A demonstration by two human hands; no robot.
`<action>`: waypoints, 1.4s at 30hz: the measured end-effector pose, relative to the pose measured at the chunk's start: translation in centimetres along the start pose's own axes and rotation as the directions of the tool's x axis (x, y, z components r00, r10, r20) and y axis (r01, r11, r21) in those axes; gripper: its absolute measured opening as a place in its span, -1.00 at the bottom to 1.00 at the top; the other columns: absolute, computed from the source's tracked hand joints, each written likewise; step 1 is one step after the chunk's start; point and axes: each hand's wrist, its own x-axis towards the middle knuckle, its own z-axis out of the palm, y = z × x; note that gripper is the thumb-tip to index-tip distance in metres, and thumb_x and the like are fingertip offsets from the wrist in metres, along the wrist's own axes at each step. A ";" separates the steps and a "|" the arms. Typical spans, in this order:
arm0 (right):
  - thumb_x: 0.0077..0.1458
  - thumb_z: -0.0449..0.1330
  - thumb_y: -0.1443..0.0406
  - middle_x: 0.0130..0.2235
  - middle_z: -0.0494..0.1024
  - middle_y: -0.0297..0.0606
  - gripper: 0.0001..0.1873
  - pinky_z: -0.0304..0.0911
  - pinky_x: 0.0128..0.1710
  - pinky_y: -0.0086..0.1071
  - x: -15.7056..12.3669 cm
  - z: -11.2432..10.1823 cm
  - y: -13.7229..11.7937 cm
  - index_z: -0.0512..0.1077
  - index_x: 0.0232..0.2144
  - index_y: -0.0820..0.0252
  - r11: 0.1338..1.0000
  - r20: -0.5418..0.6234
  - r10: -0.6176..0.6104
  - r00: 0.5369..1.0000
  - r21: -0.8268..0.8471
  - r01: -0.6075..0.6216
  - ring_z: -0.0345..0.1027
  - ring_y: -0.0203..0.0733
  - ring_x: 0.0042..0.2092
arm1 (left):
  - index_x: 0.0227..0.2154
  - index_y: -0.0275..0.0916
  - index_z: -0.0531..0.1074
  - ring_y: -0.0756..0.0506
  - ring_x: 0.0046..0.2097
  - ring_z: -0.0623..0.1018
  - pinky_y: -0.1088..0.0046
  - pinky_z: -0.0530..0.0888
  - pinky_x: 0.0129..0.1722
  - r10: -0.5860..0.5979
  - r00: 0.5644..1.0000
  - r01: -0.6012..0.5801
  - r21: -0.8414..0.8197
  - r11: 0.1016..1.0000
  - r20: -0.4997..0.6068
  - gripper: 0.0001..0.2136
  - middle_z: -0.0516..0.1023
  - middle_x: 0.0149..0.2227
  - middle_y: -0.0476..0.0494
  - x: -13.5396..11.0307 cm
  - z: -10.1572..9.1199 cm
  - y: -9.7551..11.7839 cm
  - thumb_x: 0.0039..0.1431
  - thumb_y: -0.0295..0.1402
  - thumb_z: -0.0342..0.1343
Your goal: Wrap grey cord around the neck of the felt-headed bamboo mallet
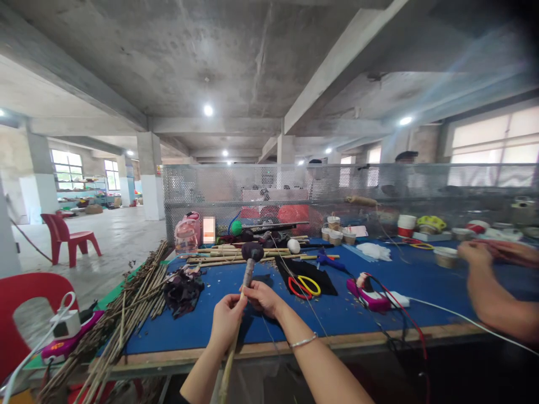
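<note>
A pale stick [228, 370] runs up from the bottom edge between my hands. Its upper part has a grey wrapping [249, 272], topped by a dark, rounded bundle [252, 252]. My left hand [227, 317] is closed round the stick below the wrapping. Just above and to the right, my right hand [261, 298] pinches the stick at the wrapping's lower end. A thin thread [301, 280] crosses the table to the right. Beyond my right hand, scissors with red and yellow handles [310, 285] lie on a black cloth [330, 283].
Dry stalks [143, 286] and crumpled dark fabric [184, 289] lie left. Blue glue gun [327, 260], white ball [293, 246] and bamboo sticks [223, 258] lie behind. A purple power strip [374, 300] trails cables. A co-worker's hands [478, 252] are right; a mesh partition [236, 191] stands behind.
</note>
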 end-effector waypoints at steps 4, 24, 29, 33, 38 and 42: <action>-0.19 0.27 0.11 -0.74 0.04 -0.61 -0.64 -0.42 -0.74 -0.51 -0.1 0.1 -0.1 0.23 -0.50 0.23 1.000 0.015 -0.002 1.000 -0.002 0.002 -0.27 -0.54 -0.72 | -0.53 -0.32 0.37 0.06 -0.68 0.28 0.56 0.19 -0.68 -0.078 0.990 0.084 -0.047 0.995 0.120 -0.59 0.36 -0.69 0.01 0.3 -0.3 -0.5 -0.06 0.01 -0.01; -0.23 0.27 0.08 -0.77 0.04 -0.62 -0.59 -0.42 -0.74 -0.50 0.4 0.1 0.5 0.15 -0.57 0.19 1.000 -0.067 0.004 0.998 -0.025 -0.006 -0.25 -0.54 -0.75 | -0.52 -0.32 0.36 0.05 -0.62 0.33 0.56 0.24 -0.62 -0.024 0.996 0.027 -0.035 0.999 0.082 -0.61 0.37 -0.63 0.00 0.2 0.1 -0.2 -0.13 -0.02 0.09; -0.24 0.28 0.07 -0.75 0.13 -0.58 -0.58 -0.37 -0.74 -0.50 0.8 0.2 1.1 0.17 -0.56 0.21 0.997 -0.111 -0.027 0.993 -0.070 0.020 -0.18 -0.53 -0.76 | -0.52 -0.33 0.39 0.06 -0.59 0.31 0.57 0.22 -0.60 0.064 0.998 -0.062 0.050 0.997 -0.027 -0.66 0.37 -0.63 0.01 0.4 0.2 -0.6 -0.19 -0.09 0.17; -0.21 0.25 0.04 -0.76 0.05 -0.61 -0.58 -0.41 -0.74 -0.50 0.6 0.2 0.8 0.18 -0.55 0.21 0.998 -0.079 -0.015 0.997 -0.055 0.010 -0.25 -0.54 -0.75 | -0.54 -0.29 0.34 0.07 -0.66 0.28 0.56 0.22 -0.66 -0.059 0.997 0.060 -0.035 0.998 0.046 -0.62 0.31 -0.68 0.05 0.5 0.1 -0.5 -0.14 -0.01 0.08; -0.17 0.23 0.05 -0.76 0.00 -0.62 -0.62 -0.44 -0.73 -0.50 0.1 0.3 0.2 0.25 -0.50 0.23 0.999 -0.020 0.023 1.000 -0.035 -0.024 -0.30 -0.53 -0.74 | -0.49 -0.28 0.32 0.08 -0.68 0.29 0.57 0.21 -0.70 -0.116 0.986 0.128 -0.091 0.988 0.123 -0.58 0.33 -0.64 0.05 0.5 0.2 -0.5 -0.11 0.05 0.01; -0.20 0.26 0.07 -0.76 0.04 -0.61 -0.62 -0.42 -0.72 -0.50 0.3 0.2 0.5 0.24 -0.50 0.23 1.000 -0.066 0.009 0.998 -0.021 -0.011 -0.26 -0.53 -0.74 | -0.45 -0.29 0.34 0.06 -0.63 0.31 0.57 0.23 -0.64 -0.008 1.000 0.009 -0.040 0.999 0.029 -0.62 0.33 -0.64 0.05 0.4 0.3 -0.6 -0.10 -0.02 0.06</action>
